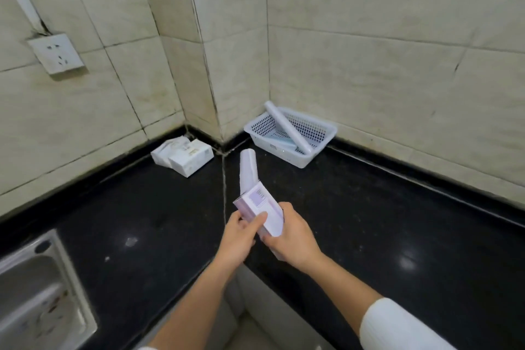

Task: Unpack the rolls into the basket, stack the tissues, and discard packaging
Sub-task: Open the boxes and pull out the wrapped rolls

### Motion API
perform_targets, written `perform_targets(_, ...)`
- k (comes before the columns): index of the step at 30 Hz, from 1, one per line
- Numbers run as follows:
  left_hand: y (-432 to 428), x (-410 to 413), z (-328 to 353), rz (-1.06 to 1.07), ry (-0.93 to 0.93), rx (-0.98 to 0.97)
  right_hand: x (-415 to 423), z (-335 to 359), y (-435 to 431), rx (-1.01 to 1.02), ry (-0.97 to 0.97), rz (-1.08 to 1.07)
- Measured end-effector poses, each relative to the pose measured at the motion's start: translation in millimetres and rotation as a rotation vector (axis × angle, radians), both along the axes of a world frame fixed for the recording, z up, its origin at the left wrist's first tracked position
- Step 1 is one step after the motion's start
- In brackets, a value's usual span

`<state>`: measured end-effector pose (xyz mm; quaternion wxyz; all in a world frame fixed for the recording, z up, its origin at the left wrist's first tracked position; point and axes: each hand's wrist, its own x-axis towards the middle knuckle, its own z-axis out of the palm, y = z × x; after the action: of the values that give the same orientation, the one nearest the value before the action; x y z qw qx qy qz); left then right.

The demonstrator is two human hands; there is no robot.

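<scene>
A pale lilac carton (262, 207) is held above the black counter (369, 207) between both hands. My left hand (241, 233) grips its near left side, and my right hand (292, 239) holds its lower right end. A white roll (247, 169) sticks halfway out of the carton's far end. The white perforated basket (321, 133) stands in the corner at the back right. One long white roll (287, 128) leans across it, with a bluish flat pack (279, 142) beneath. Two white tissue packs (183, 154) lie against the left wall.
A steel sink (37, 293) occupies the lower left. A wall socket (56, 53) is mounted on the left tiles. Tiled walls close the counter at the back and on both sides.
</scene>
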<state>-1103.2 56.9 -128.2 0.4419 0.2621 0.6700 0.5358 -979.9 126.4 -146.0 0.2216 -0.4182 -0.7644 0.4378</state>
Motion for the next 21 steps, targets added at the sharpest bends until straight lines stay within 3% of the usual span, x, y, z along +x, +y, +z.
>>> perform_targets(4, 48, -36, 8, -0.031, 0.027, 0.115, -17, 8, 49, -0.029, 0.062, 0.023)
perform_targets(11, 115, -85, 16, -0.076, 0.348, 0.15, -41, 40, 155, -0.08, 0.229, -0.04)
perform_targets(14, 138, -95, 23, -0.107, 0.406, 0.197, -53, 57, 185, -0.147, 0.331, 0.009)
perform_targets(18, 161, -104, 24, -0.211, 0.513, 0.169, -62, 62, 205, -0.176, 0.319, 0.036)
perform_targets(21, 171, -116, 24, -0.343, 0.484, 0.132, -58, 66, 218, -0.117, 0.254, 0.066)
